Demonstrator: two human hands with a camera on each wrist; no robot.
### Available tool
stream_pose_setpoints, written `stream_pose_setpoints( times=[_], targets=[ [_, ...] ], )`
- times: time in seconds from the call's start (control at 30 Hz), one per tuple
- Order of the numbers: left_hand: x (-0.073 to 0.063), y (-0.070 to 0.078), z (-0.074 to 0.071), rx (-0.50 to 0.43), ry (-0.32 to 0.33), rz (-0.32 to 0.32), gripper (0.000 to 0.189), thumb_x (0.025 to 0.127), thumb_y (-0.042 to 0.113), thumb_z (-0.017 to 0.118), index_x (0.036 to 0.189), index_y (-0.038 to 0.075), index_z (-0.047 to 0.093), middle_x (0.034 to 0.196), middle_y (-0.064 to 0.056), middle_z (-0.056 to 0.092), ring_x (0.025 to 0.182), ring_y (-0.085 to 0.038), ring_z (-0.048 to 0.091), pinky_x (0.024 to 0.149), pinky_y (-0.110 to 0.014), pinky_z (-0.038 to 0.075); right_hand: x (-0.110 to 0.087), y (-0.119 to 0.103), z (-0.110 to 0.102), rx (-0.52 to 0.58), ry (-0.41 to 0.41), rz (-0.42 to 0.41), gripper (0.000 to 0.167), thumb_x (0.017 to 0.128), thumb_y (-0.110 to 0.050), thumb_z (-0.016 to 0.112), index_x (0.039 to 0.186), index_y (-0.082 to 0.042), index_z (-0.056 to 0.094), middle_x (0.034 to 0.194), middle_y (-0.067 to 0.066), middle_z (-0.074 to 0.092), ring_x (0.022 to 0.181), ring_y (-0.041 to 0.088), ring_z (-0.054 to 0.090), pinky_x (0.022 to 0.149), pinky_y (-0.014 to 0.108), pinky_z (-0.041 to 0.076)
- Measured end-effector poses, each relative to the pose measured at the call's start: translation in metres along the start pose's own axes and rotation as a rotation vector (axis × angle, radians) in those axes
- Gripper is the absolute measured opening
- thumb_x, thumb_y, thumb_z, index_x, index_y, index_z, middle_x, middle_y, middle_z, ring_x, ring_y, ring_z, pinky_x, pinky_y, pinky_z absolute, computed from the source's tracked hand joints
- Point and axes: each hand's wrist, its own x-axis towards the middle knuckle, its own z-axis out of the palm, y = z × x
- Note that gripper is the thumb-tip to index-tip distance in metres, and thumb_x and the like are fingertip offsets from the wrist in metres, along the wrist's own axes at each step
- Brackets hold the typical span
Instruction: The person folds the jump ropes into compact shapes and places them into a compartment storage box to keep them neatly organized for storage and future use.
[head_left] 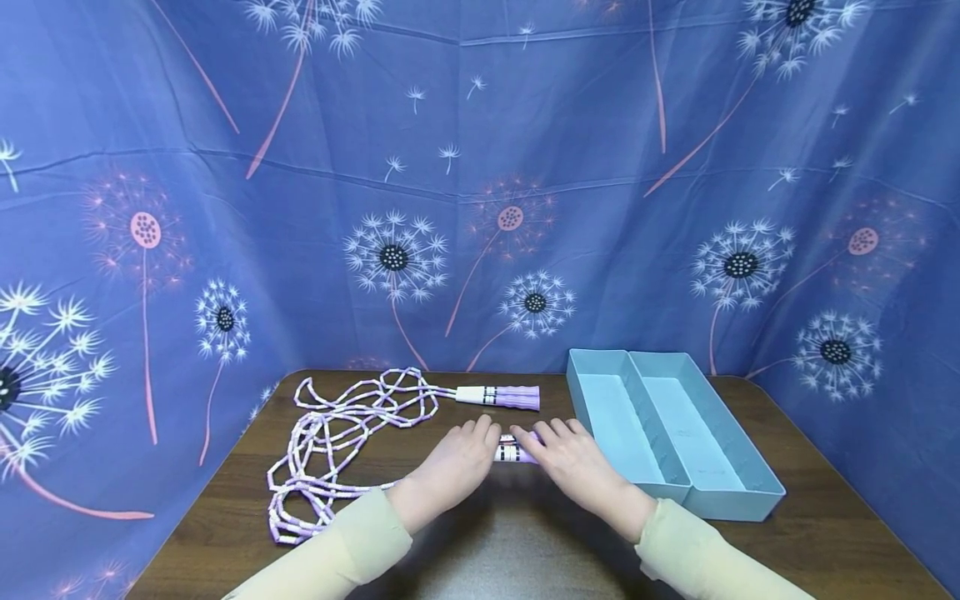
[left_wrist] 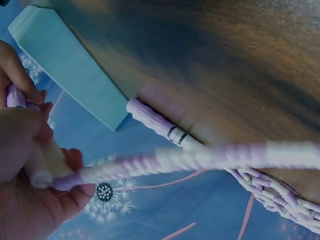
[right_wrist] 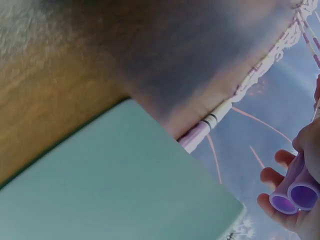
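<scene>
Two handles point(head_left: 508, 453): side by side, lower middle of the head frame.
Left hand point(head_left: 459, 460): slants in from lower left, gripping their white part.
Right hand point(head_left: 576, 463): I see it lean from lower right, gripping their purple part.

I see a creased blue fabric backdrop point(head_left: 600, 108) printed with white and pink dandelions point(head_left: 393, 257), hanging behind and beside a dark brown wood-grained table point(head_left: 817, 537) whose near surface catches pale light.
</scene>
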Motion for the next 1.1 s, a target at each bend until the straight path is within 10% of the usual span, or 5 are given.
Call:
stream_pose_setpoints(
  times=[0.23, 0.67, 1.1],
  targets=[
    [-0.004, -0.009, -0.005, -0.098, 0.048, -0.031, 0.039, 0.074, 0.033, 0.076, 0.095, 0.01, 0.053, 0.082, 0.0, 0.054, 0.07, -0.015, 0.053, 0.056, -0.025, 0.038, 0.003, 0.007, -0.014, -0.036, -0.002, -0.031, 0.04, 0.086, -0.01, 0.038, 0.12, -0.018, 0.058, 0.084, 0.002, 0.055, 0.07, 0.023, 0.052, 0.061, 0.034, 0.039],
    [-0.004, -0.007, -0.016, -0.033, 0.094, -0.033, 0.013, 0.084, 0.016, 0.06, 0.088, 0.011, 0.05, 0.078, 0.0, 0.051, 0.07, -0.016, 0.049, 0.059, -0.025, 0.035, 0.012, 0.002, -0.029, 0.049, -0.065, 0.01, 0.06, 0.066, -0.021, 0.076, 0.122, -0.017, 0.055, 0.085, 0.003, 0.054, 0.072, 0.023, 0.054, 0.059, 0.033, 0.04],
    [0.0, -0.005, -0.023, -0.039, 0.077, -0.023, 0.006, 0.087, 0.013, 0.051, 0.092, 0.01, 0.051, 0.08, 0.0, 0.052, 0.07, -0.015, 0.048, 0.06, -0.025, 0.033, 0.013, 0.004, -0.03, 0.023, -0.049, -0.018, 0.042, 0.079, -0.012, 0.061, 0.121, -0.014, 0.056, 0.081, 0.003, 0.055, 0.07, 0.022, 0.055, 0.052, 0.03, 0.038]
  ],
)
